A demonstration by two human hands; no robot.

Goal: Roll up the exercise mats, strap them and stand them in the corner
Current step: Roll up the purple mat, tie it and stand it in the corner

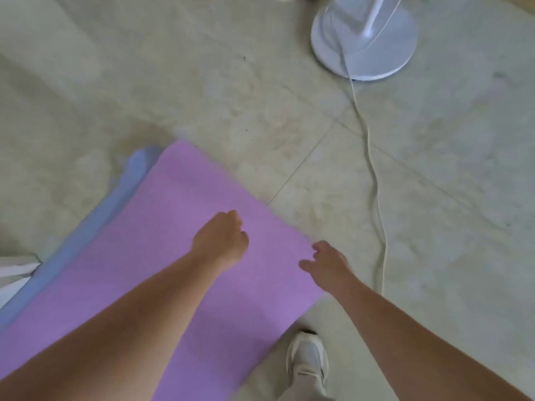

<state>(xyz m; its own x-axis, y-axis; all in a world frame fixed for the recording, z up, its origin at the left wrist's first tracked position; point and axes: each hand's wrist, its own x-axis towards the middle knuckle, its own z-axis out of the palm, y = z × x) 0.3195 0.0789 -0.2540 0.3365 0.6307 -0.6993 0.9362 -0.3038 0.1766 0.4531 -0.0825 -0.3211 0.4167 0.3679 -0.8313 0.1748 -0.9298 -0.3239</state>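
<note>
A purple mat [162,233] lies flat on the tiled floor, running from the lower left up to its far end near the middle of the view. Under it a blue mat [95,215] shows as a strip along the left side. My left hand [221,240] hovers over the purple mat near its far right edge, fingers curled in with nothing held. My right hand [327,263] is just off the mat's right corner, fingers apart and pointing down at the edge, holding nothing.
A white fan base [364,39] stands at the top right, and its white cord [373,175] snakes down the floor right of the mat. My white shoe [307,360] is planted beside the mat's near right edge. Something white [14,273] sits at the left edge.
</note>
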